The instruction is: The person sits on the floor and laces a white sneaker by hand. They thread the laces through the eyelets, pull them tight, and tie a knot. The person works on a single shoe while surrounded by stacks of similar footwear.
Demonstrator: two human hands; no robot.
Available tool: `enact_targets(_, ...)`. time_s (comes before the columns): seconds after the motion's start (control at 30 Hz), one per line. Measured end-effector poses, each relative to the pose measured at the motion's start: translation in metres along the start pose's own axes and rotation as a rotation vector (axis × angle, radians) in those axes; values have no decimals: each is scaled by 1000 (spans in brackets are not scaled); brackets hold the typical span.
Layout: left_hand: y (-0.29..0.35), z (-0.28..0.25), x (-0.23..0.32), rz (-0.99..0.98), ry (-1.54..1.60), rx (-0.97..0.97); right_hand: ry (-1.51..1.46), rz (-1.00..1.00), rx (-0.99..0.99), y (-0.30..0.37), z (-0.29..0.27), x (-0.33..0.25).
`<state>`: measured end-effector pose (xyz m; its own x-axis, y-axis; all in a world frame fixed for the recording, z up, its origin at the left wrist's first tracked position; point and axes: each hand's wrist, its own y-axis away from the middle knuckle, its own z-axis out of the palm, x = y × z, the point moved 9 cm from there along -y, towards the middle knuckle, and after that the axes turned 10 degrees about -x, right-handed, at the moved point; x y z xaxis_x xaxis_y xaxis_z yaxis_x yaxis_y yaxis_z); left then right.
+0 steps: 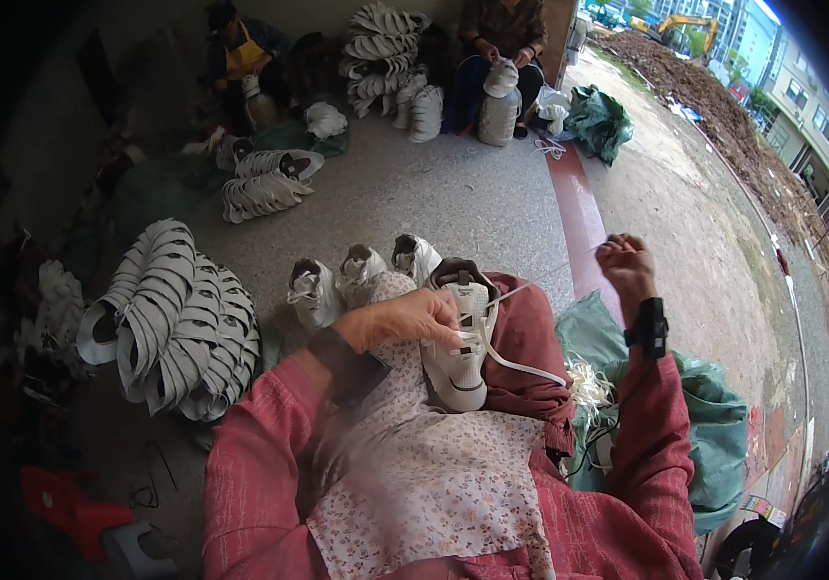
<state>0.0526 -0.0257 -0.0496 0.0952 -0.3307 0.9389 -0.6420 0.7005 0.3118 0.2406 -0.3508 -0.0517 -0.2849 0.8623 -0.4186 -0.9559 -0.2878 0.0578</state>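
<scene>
A white sneaker (457,372) rests on my lap with its toe toward me and its dark-lined opening away. My left hand (412,321) lies over its left side, thumb and fingers pinched on the lacing at the tongue. Out to the right, my right hand (626,263) is raised and closed on one end of the white shoelace, which stretches thin and taut back to the eyelets. Another length of the shoelace (527,368) loops loosely over the sneaker's right side onto my trouser leg. A floral apron (434,483) covers my lap.
Several white sneakers (315,293) stand just beyond my knees. Stacked shoe uppers (182,319) are at left, with more piles farther back. A green bag (709,425) and a bundle of laces (588,389) lie at right. Two people sit working at the back; a red stool (71,507) is lower left.
</scene>
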Motion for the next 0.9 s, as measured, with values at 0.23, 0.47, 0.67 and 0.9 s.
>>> enact_targets(0.23, -8, 4, 9, 58, -176, -37, -12, -248, 171, 24, -70, -181)
enact_targets(0.47, -1, -9, 4, 150, 120, 141, 26, -386, 114, 69, -36, -189)
enact_targets(0.67, 1, -48, 28, 244, -183, 452, 476, -549, 7, 176, 100, -171)
enact_targets(0.9, -16, -52, 29, -120, -767, 508, 374, -240, -1666, 358, 303, -45)
